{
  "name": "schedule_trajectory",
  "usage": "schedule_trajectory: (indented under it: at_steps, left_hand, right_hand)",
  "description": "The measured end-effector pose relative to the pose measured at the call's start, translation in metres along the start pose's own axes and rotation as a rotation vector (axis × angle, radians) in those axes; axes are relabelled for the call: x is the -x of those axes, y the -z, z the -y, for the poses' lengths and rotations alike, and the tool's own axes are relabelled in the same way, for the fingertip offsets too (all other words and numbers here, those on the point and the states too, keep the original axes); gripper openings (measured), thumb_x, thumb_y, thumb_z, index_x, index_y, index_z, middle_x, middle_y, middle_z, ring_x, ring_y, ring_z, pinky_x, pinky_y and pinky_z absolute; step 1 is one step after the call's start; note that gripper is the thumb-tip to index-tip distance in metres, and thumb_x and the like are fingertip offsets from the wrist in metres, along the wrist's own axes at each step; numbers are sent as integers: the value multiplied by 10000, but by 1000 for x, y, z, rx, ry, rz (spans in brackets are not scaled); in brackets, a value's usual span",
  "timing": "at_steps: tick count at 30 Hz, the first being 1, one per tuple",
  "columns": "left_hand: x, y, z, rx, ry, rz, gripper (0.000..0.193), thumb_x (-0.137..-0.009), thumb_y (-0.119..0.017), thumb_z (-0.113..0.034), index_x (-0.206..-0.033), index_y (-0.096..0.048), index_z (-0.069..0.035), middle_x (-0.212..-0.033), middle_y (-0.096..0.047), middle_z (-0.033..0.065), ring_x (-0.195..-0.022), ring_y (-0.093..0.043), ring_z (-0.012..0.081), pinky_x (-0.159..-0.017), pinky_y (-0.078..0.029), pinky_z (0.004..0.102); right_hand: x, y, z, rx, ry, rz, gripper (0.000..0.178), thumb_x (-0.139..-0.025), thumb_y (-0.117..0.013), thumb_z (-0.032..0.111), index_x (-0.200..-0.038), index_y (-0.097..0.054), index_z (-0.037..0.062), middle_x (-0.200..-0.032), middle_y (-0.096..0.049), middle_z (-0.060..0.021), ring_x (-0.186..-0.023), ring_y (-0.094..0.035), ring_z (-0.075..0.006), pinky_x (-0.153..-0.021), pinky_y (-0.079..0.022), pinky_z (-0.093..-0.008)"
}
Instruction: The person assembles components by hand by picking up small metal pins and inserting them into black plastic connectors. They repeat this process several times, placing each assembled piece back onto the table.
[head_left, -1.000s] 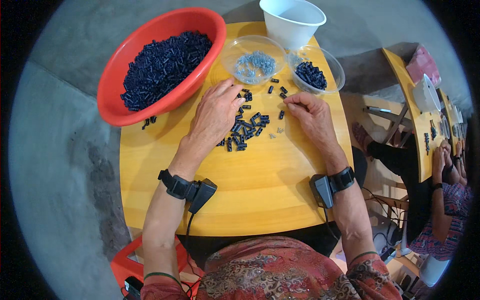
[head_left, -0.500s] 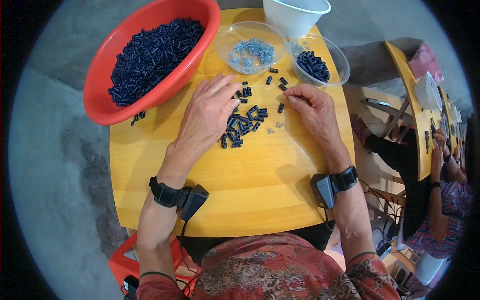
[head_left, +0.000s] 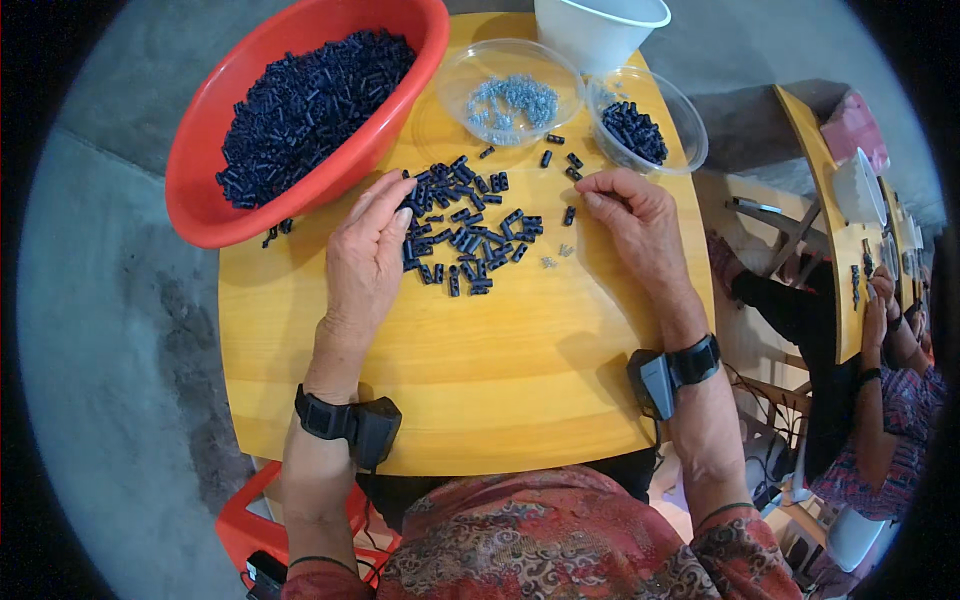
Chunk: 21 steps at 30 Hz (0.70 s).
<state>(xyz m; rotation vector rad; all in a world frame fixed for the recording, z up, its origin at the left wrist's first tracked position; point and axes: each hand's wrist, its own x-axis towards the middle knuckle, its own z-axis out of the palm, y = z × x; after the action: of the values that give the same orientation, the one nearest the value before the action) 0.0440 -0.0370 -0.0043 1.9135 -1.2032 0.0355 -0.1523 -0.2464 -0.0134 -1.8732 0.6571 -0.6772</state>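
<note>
My left hand (head_left: 368, 248) is at the left edge of a loose heap of small black cylindrical pieces (head_left: 485, 240). Its fingers are extended, with thumb and forefinger apart beside the heap. To the right, my right hand (head_left: 640, 218) has thumb and forefinger pinched together; whatever is between them is hidden. Just left of its fingertips a single black piece (head_left: 569, 215) lies on the table, with several more scattered toward the clear bowls. Tiny silvery bits (head_left: 549, 262) rest below that piece.
A red basin (head_left: 200, 130) heaped with black pieces stands at the far left. Behind the heap are a clear bowl (head_left: 458, 75) of small silvery parts, another clear bowl (head_left: 688, 125) with black pieces and a white tub (head_left: 595, 38). Another person works at a table (head_left: 850, 310) at right.
My left hand has drawn left off the heap, uncovering more black pieces. My right hand stays pinched in nearly the same place. The view has shifted slightly.
</note>
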Motion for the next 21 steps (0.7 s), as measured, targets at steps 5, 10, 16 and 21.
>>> schedule_trajectory:
  at_steps: [5, 10, 16, 21]
  left_hand:
    - [1, 2, 0, 68, 21, -43, 235, -915, -549, -35, -1126, -642, 12, -1168, -641, 151, -1127, -594, 243, -982, -436, 318]
    - [2, 9, -9, 89, -38, -82, 197, -873, -609, -1, -1060, -668, 13, -1036, -675, 122, -991, -640, 204, -887, -482, 292]
    - [5, 12, -31, 82, -118, -87, 152, -831, -647, 27, -975, -693, 6, -877, -673, 98, -800, -646, 169, -709, -505, 264]
    - [13, 0, -44, 85, -214, -45, 166, -784, -683, 39, -943, -701, -6, -817, -651, 97, -724, -626, 193, -635, -489, 276]
  right_hand:
    - [0, 2, 1, -56, -17, 26, 130, -856, -643, 51, -967, -689, 0, -837, -680, -21, -781, -598, -84, -713, -483, -228]
    - [4, 5, 19, -199, -111, 82, 116, -846, -659, 52, -945, -685, -2, -829, -669, -13, -775, -588, -78, -702, -477, -229]
    - [13, 15, 33, 168, 269, 279, 162, -747, -736, 45, -898, -677, 32, -794, -632, -53, -763, -624, -179, -676, -486, -303]
    - [21, 7, 39, 324, 327, 341, 208, -704, -727, 40, -903, -670, 62, -781, -607, -94, -751, -625, -273, -671, -494, -347]
